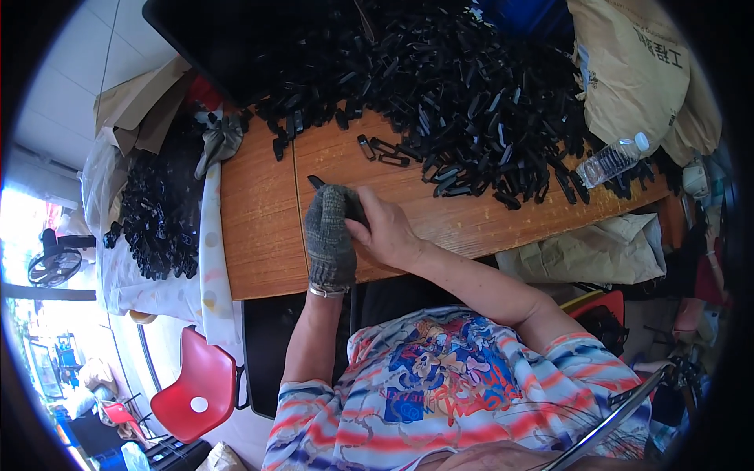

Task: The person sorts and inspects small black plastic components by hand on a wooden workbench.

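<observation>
My left hand (330,235), in a grey knit glove, is closed around a small black plastic piece (316,181), whose tip sticks out past the fingers. My bare right hand (386,233) meets it from the right, with thumb and index finger pinched against the same dark piece beside the glove. Most of the piece is hidden by the fingers. Beyond my hands lies a large heap of black plastic clip-like pieces (471,110). A few loose ones (385,151) rest on the wooden table (259,235) at the heap's near edge.
To the left, more black pieces (161,212) fill a plastic-lined box, with a grey glove (220,141) on its edge. A clear bottle (613,161) lies on the heap at right, near a brown paper sack (636,78). A red chair (196,388) stands at lower left.
</observation>
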Demonstrator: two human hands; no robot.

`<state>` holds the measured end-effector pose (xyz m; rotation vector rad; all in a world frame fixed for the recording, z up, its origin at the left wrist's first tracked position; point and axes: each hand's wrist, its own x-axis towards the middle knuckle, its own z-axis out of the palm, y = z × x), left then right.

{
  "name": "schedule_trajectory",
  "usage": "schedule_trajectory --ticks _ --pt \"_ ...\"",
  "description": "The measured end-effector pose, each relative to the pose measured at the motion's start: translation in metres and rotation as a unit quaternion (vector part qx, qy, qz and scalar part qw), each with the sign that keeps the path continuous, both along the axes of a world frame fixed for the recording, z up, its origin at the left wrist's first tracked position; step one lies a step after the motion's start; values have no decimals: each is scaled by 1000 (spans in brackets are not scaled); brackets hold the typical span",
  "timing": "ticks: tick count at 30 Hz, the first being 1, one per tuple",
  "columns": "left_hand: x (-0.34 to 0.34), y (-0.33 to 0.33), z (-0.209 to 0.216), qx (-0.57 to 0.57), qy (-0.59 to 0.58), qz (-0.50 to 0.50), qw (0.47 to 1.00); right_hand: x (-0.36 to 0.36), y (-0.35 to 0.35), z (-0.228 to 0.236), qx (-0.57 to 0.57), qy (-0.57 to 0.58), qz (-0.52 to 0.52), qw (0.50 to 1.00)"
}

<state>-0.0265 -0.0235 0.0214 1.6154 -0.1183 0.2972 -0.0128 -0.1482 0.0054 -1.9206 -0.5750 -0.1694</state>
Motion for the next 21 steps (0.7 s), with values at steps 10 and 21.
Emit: schedule_trajectory --ticks 10,21 --pt "24 42 1 306 39 -15 951 58 -24 8 -114 35 91 989" --pt "145 14 26 595 56 25 801 136 1 -12 -370 -50 -70 925"
